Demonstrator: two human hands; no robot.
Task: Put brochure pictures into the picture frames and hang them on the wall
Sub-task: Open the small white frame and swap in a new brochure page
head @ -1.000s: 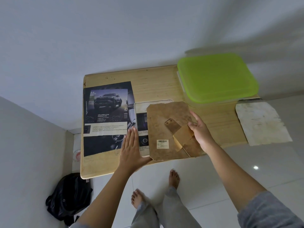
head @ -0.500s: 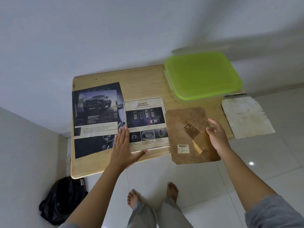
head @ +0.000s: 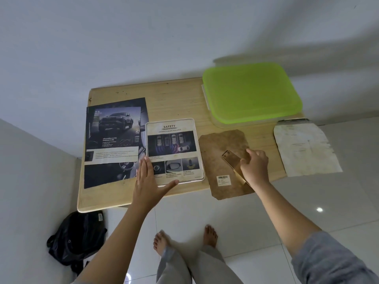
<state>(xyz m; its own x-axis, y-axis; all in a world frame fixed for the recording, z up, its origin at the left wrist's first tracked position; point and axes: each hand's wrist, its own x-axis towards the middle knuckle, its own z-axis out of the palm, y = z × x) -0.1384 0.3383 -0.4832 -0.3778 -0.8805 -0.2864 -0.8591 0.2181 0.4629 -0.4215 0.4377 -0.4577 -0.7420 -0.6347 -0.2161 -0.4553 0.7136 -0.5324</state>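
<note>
A white picture frame with a "SAFETY" brochure page in it lies flat on the wooden table. My left hand rests flat on the frame's lower left corner, fingers straight. To the right lies the brown frame backing board, overhanging the table's front edge, its stand flap raised. My right hand grips that flap. A dark car brochure lies at the table's left.
A clear box with a green lid sits at the table's back right. A worn white paper hangs off the right end. A black backpack lies on the tiled floor at lower left. My bare feet stand below the table.
My right hand carried the backing board off the frame to the right and set it down on the table, uncovering the SAFETY page. My left hand stayed on the frame.
</note>
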